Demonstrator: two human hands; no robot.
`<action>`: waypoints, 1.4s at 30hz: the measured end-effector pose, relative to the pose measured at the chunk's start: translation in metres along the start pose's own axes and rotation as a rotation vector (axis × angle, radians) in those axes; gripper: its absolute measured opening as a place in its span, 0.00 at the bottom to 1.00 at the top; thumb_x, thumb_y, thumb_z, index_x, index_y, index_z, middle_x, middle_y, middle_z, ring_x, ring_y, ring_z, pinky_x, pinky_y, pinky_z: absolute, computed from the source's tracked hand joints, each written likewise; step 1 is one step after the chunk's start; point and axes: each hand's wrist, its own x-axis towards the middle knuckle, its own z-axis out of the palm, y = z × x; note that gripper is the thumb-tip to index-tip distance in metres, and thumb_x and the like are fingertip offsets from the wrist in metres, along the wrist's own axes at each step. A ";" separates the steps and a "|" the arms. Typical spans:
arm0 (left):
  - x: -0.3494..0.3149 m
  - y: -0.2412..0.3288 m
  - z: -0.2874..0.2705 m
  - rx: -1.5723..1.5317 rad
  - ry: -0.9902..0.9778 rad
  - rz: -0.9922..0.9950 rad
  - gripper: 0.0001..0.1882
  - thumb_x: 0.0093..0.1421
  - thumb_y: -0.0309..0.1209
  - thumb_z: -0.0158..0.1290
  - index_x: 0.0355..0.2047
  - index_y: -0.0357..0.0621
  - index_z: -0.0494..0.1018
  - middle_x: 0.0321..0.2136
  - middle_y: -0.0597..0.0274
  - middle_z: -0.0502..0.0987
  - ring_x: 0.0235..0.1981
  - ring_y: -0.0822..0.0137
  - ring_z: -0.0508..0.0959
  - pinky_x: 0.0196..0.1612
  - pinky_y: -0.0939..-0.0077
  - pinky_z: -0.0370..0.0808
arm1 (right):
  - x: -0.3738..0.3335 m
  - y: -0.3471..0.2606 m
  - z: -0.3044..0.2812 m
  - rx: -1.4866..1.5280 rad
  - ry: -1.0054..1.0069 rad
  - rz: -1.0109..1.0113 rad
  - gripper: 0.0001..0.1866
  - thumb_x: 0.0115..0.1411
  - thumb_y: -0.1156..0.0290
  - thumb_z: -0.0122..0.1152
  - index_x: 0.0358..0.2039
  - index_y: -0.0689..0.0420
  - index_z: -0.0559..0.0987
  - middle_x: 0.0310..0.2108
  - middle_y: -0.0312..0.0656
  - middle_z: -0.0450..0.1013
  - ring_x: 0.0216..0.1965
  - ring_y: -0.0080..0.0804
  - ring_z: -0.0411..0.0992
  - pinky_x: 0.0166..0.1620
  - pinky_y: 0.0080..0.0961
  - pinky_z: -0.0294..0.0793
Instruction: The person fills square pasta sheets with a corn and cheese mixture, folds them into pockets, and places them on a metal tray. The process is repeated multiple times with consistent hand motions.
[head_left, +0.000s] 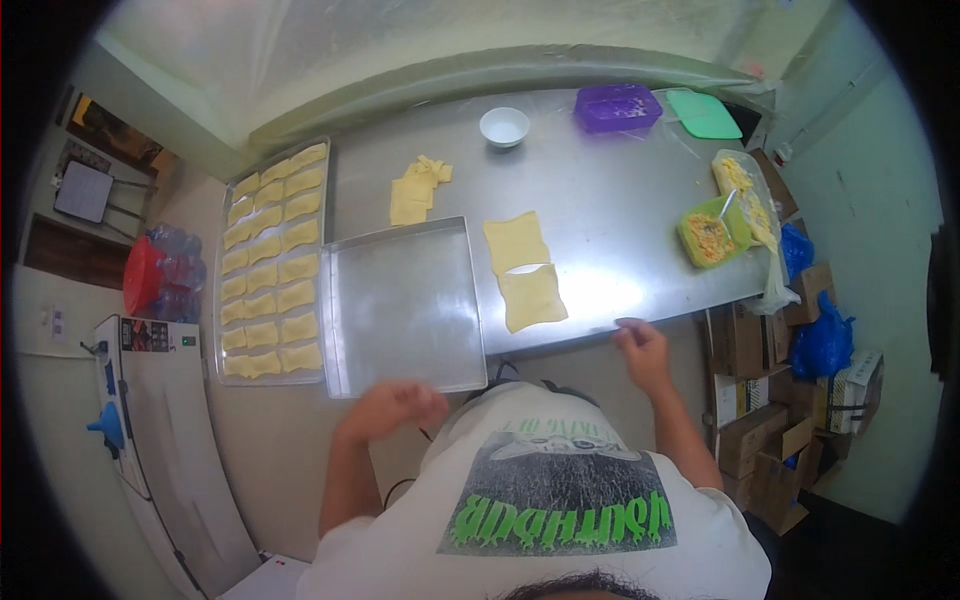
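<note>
Yellow pieces [299,236] fill the nine-o'clock tray [275,381], seemingly done; two central sheets [533,300] and the ten-o'clock stack [411,197] look unfinished. Left hand [398,405] at seven and right hand [643,355] at four curl loosely, apparently empty.

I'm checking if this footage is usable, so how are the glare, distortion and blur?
Head view: glare whites out a patch of the metal table, right of the lower dough sheet; also there, fisheye bends the table's far edge and the corners go black; the left hand looks slightly soft, cause unclear.
</note>
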 end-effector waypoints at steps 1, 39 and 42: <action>0.019 0.014 -0.014 -0.016 0.121 0.056 0.16 0.70 0.40 0.51 0.39 0.37 0.78 0.35 0.57 0.83 0.36 0.67 0.82 0.41 0.70 0.80 | 0.007 0.005 -0.006 0.079 0.070 -0.014 0.11 0.67 0.72 0.59 0.47 0.62 0.81 0.33 0.38 0.80 0.34 0.21 0.75 0.40 0.21 0.75; 0.274 0.111 -0.164 0.827 0.861 0.050 0.19 0.58 0.38 0.63 0.39 0.32 0.79 0.35 0.47 0.83 0.33 0.62 0.82 0.40 0.64 0.76 | 0.065 -0.004 -0.096 0.172 0.082 0.028 0.12 0.68 0.74 0.55 0.49 0.63 0.79 0.33 0.37 0.78 0.33 0.21 0.74 0.40 0.20 0.76; 0.271 0.112 -0.159 0.712 0.819 0.214 0.19 0.61 0.38 0.61 0.40 0.31 0.77 0.34 0.48 0.82 0.33 0.61 0.82 0.39 0.64 0.76 | 0.063 0.000 -0.094 0.187 0.093 0.029 0.12 0.68 0.74 0.55 0.49 0.63 0.79 0.32 0.37 0.78 0.33 0.21 0.75 0.40 0.21 0.76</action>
